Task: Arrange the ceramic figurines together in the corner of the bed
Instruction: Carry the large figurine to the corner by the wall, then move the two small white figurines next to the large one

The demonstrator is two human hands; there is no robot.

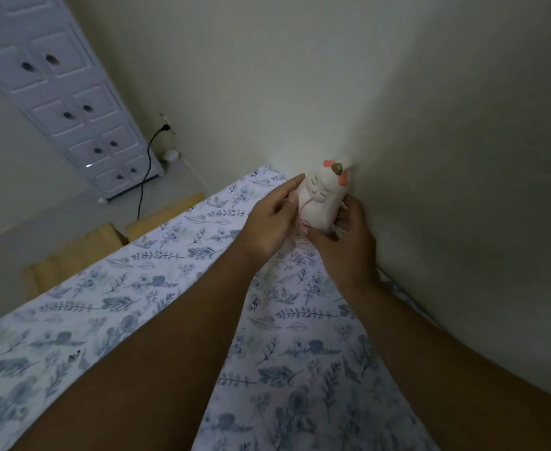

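A white ceramic figurine [323,199] with pink ears, a small brown top knob and a painted face stands tilted at the far corner of the bed [157,288], close to the wall. My left hand [272,219] grips its left side, thumb and fingers on the body. From the right, my right hand [349,236] cups its lower part, hiding the base. No other figurine shows.
The bed carries a white sheet with blue leaf print. A pale wall [430,125] runs along its right side. Beyond the bed's left edge lie wooden boards [104,242], a white drawer cabinet [72,105] and a black cable [145,177] plugged into the wall.
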